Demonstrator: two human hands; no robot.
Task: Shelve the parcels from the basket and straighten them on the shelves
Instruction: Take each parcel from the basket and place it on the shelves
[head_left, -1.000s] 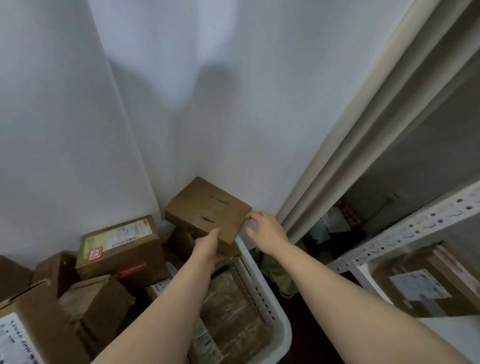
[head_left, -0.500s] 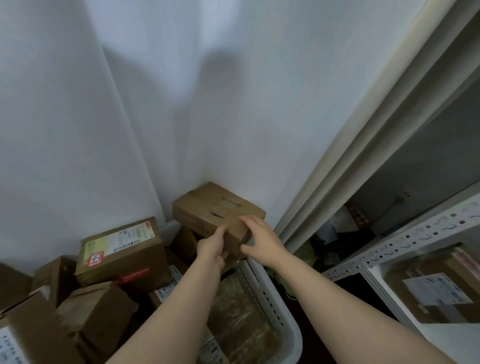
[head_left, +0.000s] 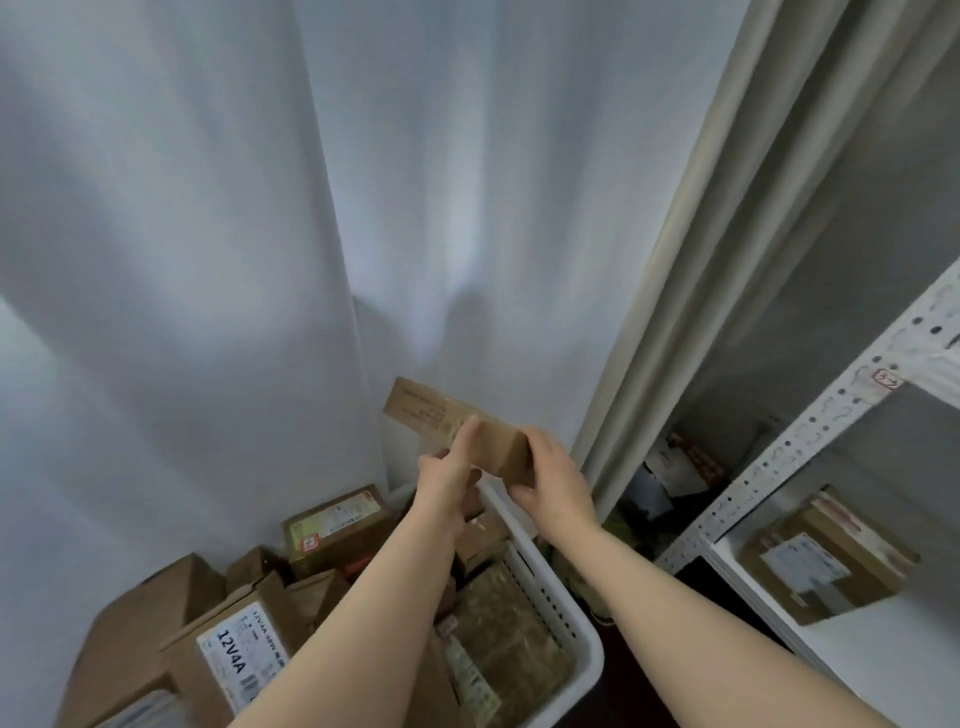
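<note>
**Item:** small brown cardboard parcel (head_left: 441, 415).

**Location:** in the air above the far corner of the white basket (head_left: 569, 618), in front of the pale curtain (head_left: 363, 208). A second ago it sat on top of the stacked parcels in that corner. It is now lifted clear of them and turned, short end toward the camera.

**Held by:** the left hand (head_left: 447, 480) grips the near left side, one digit lying up along the printed face. The right hand (head_left: 550, 486) wraps the near right corner, fingers curled round the end. Both hands grasp the parcel.

**Stock remaining:** a box labelled 12V4A (head_left: 244, 660), a box with a red-and-white sticker (head_left: 337, 525) and several more (count unclear, the arms cover part).

**Destination:** white metal shelf unit (head_left: 810, 431) at right. One taped parcel (head_left: 826, 561) already lies on its lower shelf.

**Status:** the pick looks complete and the carry to the shelf is likely next. With this much stock left, the task seems far from finished.
</note>
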